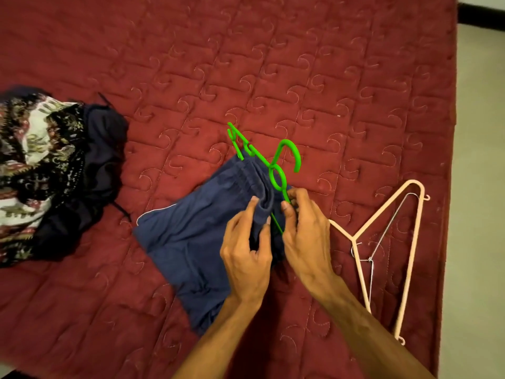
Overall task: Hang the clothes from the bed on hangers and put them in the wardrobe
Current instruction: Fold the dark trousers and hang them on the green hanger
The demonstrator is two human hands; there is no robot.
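Blue shorts [191, 242], laid on bed [246, 64], waistband pinched between thumb and fingers of left hand [246, 253], green hanger [277, 176] gripped at its arm by curled right hand [306, 236]; slippage judged likely if the bunched elastic is released before the hanger arm is fully threaded
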